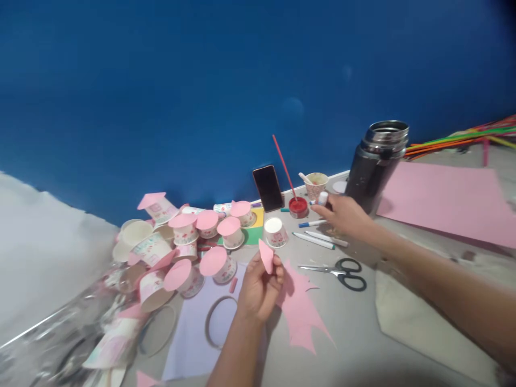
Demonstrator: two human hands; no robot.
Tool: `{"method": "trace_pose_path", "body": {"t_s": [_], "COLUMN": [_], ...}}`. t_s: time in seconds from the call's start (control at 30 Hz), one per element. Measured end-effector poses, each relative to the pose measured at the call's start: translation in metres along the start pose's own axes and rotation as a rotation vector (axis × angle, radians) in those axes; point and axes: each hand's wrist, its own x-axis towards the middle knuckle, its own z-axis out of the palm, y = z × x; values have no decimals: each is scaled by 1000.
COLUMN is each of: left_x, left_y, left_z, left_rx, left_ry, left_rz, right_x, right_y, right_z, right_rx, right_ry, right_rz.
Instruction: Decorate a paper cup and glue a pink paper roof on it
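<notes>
My left hand point(261, 290) pinches a pink paper piece point(266, 256), seen nearly edge-on, just in front of a small upside-down paper cup point(276, 232) with a printed side. Farther back on the right, my right hand point(346, 215) closes around a small white tube point(322, 198) with a bit of blue at one end; its kind is not clear. Beneath that hand lie several markers point(313, 240). Black-handled scissors point(332, 270) rest between the two arms, and pink paper scraps point(300, 309) spread beside my left wrist.
Many printed cups topped with pink paper discs point(207, 221) crowd the left side. A tall dark flask point(373, 166) stands behind my right hand. A phone point(268, 188) leans on the blue wall, near a red paint pot point(299, 208) holding a stick. Pink sheet point(443, 199) lies right.
</notes>
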Motion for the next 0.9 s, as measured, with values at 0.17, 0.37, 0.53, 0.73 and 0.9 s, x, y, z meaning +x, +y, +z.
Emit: {"method": "trace_pose_path", "body": {"t_s": [0.17,0.37,0.53,0.73,0.9], "left_x": [0,0,-2,-4,-4], "left_y": [-4,-8,-8,-5,-8], "left_z": [5,2,4,7,8], "left_rx": [145,335,415,337,141], "left_ry": [24,174,246,202,80], "left_rz": [68,158,164,100,-67], "right_x": [11,20,22,7,-26], "right_y": [13,14,15,5,-27], "right_z": [15,29,35,1,-20], "right_rx": [-145,-265,-336,-383,-34], "right_ry": [-30,-97,-142,-167,-295], "right_rz": [27,58,94,39,-202]}}
